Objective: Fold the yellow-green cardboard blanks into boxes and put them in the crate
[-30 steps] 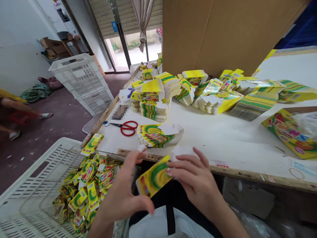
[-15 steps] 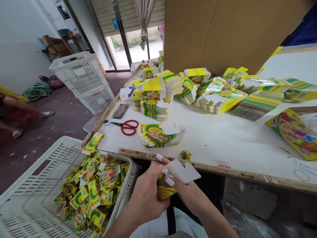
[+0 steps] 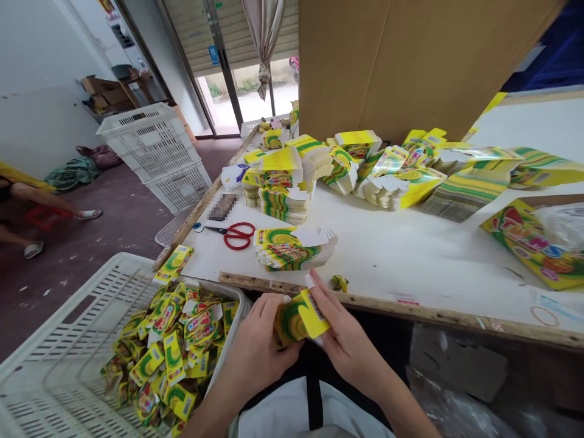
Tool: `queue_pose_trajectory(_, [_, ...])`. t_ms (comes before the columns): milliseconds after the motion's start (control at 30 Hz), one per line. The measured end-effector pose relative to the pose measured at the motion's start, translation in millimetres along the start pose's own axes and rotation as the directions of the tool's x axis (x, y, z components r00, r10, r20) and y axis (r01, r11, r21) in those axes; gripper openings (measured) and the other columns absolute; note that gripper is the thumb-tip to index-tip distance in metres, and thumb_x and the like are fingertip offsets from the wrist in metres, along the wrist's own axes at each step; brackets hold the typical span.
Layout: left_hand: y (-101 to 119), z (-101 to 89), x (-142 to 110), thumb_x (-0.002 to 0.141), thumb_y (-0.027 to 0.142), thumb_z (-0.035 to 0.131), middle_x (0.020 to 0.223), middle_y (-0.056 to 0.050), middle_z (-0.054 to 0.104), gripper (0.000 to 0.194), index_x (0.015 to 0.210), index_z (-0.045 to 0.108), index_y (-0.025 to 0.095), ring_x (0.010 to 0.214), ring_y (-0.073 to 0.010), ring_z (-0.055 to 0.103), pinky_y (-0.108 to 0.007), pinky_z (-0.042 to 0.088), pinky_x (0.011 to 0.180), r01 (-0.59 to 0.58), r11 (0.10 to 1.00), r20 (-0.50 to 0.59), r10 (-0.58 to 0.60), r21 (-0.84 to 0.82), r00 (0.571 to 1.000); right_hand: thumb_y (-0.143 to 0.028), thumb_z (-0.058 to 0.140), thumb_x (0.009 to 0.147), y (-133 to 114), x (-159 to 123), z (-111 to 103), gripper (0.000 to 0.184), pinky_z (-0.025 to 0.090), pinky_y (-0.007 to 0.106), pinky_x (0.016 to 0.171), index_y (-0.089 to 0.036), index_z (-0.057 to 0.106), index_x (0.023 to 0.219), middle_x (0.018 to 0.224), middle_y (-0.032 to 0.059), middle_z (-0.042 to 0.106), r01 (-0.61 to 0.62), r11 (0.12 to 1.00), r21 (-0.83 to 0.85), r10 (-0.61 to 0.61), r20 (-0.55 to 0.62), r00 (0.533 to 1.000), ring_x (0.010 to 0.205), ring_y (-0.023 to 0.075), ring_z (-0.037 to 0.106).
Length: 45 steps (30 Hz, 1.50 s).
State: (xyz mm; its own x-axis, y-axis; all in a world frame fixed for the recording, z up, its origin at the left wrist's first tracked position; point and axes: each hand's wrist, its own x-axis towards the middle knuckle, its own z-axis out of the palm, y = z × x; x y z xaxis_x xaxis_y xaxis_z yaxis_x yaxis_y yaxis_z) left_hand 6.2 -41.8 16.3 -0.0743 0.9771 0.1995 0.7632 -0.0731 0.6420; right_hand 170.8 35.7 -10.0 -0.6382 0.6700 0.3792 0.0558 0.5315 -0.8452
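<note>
Between my hands, just in front of the table edge, is a small yellow-green printed carton [image 3: 292, 321]. My left hand [image 3: 259, 340] is wrapped round its body. With its fingers pressed on the carton's yellow end flap, my right hand [image 3: 341, 325] grips the other side; the flap now lies over the carton's end. Just beyond my hands, a bundle of flat cartons [image 3: 292, 248] lies on the white table [image 3: 378, 243]. A white plastic crate [image 3: 130, 267] at my left holds many small folded cartons [image 3: 166, 347].
Red-handled scissors [image 3: 237, 236] lie left of the bundle. Stacks of flat cartons [image 3: 283, 201] line the table's back, before a large cardboard sheet [image 3: 410, 67]. An open display box [image 3: 533, 243] stands at right. White crates [image 3: 155, 152] are stacked on the floor; a person's legs [image 3: 41, 207] show at far left.
The white inner side of the flap was raised between my fingers; now the flap is folded over with its printed side showing. My right hand has shifted and turned along the carton.
</note>
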Motion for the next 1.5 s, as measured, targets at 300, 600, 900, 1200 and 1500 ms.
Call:
queue_pose_trajectory(300, [-10, -12.8, -2, 0.07, 0.022, 0.074, 0.107, -0.007, 0.063, 0.057, 0.117, 0.043, 0.024, 0.097, -0.0228, 0.065, -0.034, 0.054, 0.083, 0.072, 0.951, -0.048, -0.09, -0.301, 0.995, -0.02, 0.052, 0.092, -1, 9, -25, 0.035, 0.041, 0.043, 0.106, -0.026, 0.06, 0.126, 0.154, 0.0127, 0.03, 0.016, 1.0, 0.022, -0.02, 0.215, 0.976, 0.134, 0.0272, 0.042])
queue_pose_trajectory(600, [-9, 0.6, 2, 0.073, 0.023, 0.073, 0.11, -0.008, 0.058, 0.054, 0.119, 0.045, 0.023, 0.098, -0.0226, 0.062, -0.036, 0.052, 0.085, 0.013, 0.973, -0.182, -0.056, -0.23, 0.982, -0.025, 0.051, 0.092, 0, 20, -18, 0.022, 0.042, 0.044, 0.102, -0.023, 0.058, 0.112, 0.142, 0.0152, 0.044, 0.001, 0.999, 0.047, -0.005, 0.084, 0.996, 0.129, 0.0278, 0.046])
queue_pose_trajectory(900, [-17, -3.0, 3, 0.073, 0.025, 0.074, 0.111, -0.008, 0.06, 0.058, 0.121, 0.042, 0.025, 0.1, -0.0239, 0.063, -0.037, 0.052, 0.088, 0.038, 0.969, -0.103, -0.065, -0.245, 0.993, -0.027, 0.052, 0.093, 7, 26, -25, 0.014, 0.045, 0.039, 0.096, -0.024, 0.057, 0.105, 0.134, 0.0121, 0.049, -0.007, 0.993, 0.114, -0.019, 0.228, 0.973, 0.117, 0.0251, 0.053])
queue_pose_trajectory(1200, [-38, -44.0, -16, 0.076, 0.025, 0.068, 0.11, -0.01, 0.064, 0.039, 0.112, 0.056, 0.025, 0.1, -0.0264, 0.062, -0.037, 0.052, 0.085, -0.05, 0.989, -0.039, 0.056, 0.14, 0.998, -0.026, 0.066, 0.081, 10, 23, 6, 0.07, 0.04, 0.044, 0.106, -0.019, 0.029, 0.141, 0.144, 0.0166, 0.04, -0.078, 0.991, 0.111, 0.07, 0.078, 0.995, 0.129, 0.0275, 0.045])
queue_pose_trajectory(1500, [-68, -78.9, -49, 0.075, 0.046, 0.071, 0.131, -0.015, 0.059, 0.06, 0.127, 0.057, 0.019, 0.121, -0.0345, 0.054, -0.052, 0.044, 0.102, 0.219, 0.913, 0.106, -0.27, 0.345, 0.957, -0.008, 0.055, 0.082, 29, 115, -18, 0.038, 0.047, 0.04, 0.092, -0.014, 0.053, 0.119, 0.11, 0.0122, 0.067, -0.224, 0.892, -0.391, 0.189, -0.128, 0.974, 0.103, 0.0253, 0.062])
